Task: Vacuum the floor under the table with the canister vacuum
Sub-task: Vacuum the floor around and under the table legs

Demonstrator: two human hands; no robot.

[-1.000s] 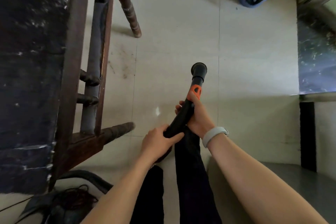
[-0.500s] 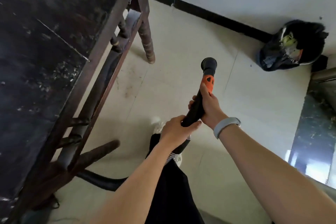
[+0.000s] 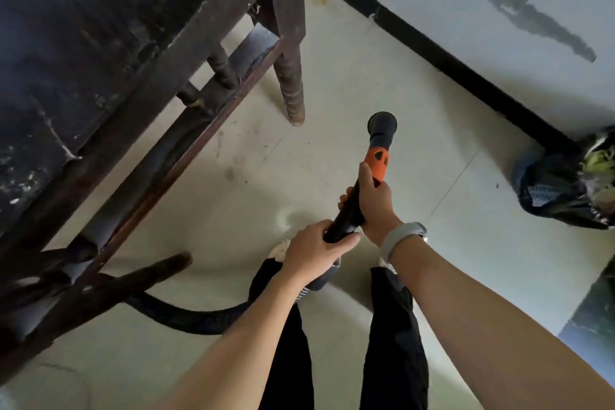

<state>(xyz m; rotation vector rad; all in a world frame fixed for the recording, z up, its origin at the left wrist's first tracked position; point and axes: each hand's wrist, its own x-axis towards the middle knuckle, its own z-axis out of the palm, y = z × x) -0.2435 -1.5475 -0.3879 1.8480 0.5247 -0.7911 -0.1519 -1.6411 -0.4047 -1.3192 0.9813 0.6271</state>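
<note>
Both hands, left hand [image 3: 312, 251] and right hand [image 3: 374, 201], grip the vacuum handle [image 3: 347, 215].

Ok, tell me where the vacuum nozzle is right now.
In the head view the nozzle is right of centre, over open floor to the right of the table leg, not under the table.

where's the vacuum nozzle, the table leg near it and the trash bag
vacuum nozzle [image 3: 382, 126]: head view, on its black round mouth
table leg [image 3: 293, 90]: head view, on its turned lower part
trash bag [image 3: 552, 190]: head view, on its dark side
</note>
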